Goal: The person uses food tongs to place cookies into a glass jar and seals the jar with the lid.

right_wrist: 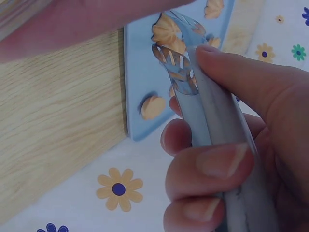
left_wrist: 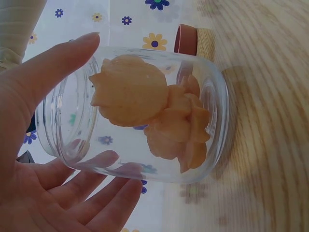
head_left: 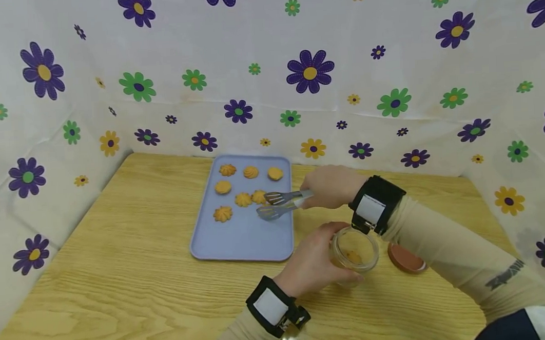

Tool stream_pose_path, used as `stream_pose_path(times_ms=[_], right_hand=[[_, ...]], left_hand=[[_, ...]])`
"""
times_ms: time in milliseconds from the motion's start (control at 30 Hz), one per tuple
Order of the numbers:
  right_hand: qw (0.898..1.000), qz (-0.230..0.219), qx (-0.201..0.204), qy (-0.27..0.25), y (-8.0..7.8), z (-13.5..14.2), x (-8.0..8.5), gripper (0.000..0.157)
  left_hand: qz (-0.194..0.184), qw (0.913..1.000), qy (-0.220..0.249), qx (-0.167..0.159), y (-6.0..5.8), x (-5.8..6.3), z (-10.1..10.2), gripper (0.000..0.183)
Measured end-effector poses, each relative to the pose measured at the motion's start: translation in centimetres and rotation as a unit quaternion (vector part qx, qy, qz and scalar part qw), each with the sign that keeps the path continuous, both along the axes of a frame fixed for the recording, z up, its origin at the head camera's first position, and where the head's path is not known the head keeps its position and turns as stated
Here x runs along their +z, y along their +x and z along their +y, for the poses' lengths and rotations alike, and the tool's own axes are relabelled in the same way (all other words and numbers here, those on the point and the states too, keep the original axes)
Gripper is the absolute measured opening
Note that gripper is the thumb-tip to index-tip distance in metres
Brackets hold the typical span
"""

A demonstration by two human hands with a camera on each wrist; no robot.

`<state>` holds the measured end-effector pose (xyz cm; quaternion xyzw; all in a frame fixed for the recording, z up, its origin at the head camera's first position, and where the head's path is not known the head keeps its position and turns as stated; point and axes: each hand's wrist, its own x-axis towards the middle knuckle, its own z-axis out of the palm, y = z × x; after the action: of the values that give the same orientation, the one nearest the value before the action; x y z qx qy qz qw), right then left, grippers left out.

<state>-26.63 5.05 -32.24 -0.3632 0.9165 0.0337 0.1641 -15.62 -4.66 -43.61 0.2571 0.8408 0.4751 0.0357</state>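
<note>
My left hand (head_left: 312,263) is curled round a glass jar (head_left: 369,262) on the table. In the left wrist view several cookies (left_wrist: 133,92) lie inside the jar. My right hand (head_left: 331,186) grips a pair of tongs (right_wrist: 215,111) by the handles. The slotted heads of the tongs are spread apart over the right side of a blue tray (head_left: 239,244), close to a piped cookie (head_left: 258,196). Whether the tongs touch that cookie I cannot tell. Other cookies, such as a ridged one (head_left: 222,213), sit on the tray in loose rows.
A reddish-brown lid (head_left: 407,259) lies on the wooden table (head_left: 133,249) to the right of the jar, partly hidden by my right forearm. Flower-patterned cloth (head_left: 247,43) stands behind the table and along both sides.
</note>
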Motion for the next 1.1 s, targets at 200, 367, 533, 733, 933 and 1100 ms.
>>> stream_pose_path(times_ms=[200, 367, 533, 733, 933, 1100], right_hand=[[1.000, 0.004, 0.016, -0.011, 0.2, 0.7, 0.0, 0.025], [0.999, 0.001, 0.016, -0.047, 0.6, 1.8, 0.9, 0.027], [0.995, 0.013, 0.011, -0.095, 1.4, 3.6, 2.9, 0.035], [0.992, 0.056, -0.011, -0.110, 4.0, 7.2, 6.5, 0.048], [0.988, 0.097, -0.035, -0.114, 7.0, 11.1, 9.0, 0.050], [0.986, 0.119, -0.092, -0.072, 9.7, 14.2, 9.6, 0.057]], left_hand=[[0.001, 1.0000, -0.002, -0.001, 0.0, -0.1, 0.2, 0.090], [-0.006, 1.0000, -0.008, -0.002, 0.0, -0.1, 0.4, 0.092], [-0.016, 0.9998, -0.011, 0.002, 0.1, 0.0, 0.3, 0.094], [-0.019, 0.9998, -0.007, 0.005, 0.0, 0.0, 0.3, 0.092], [-0.025, 0.9995, -0.019, 0.009, -0.1, 0.0, 0.3, 0.095], [-0.031, 0.9994, -0.012, 0.010, 0.1, 0.0, 0.5, 0.095]])
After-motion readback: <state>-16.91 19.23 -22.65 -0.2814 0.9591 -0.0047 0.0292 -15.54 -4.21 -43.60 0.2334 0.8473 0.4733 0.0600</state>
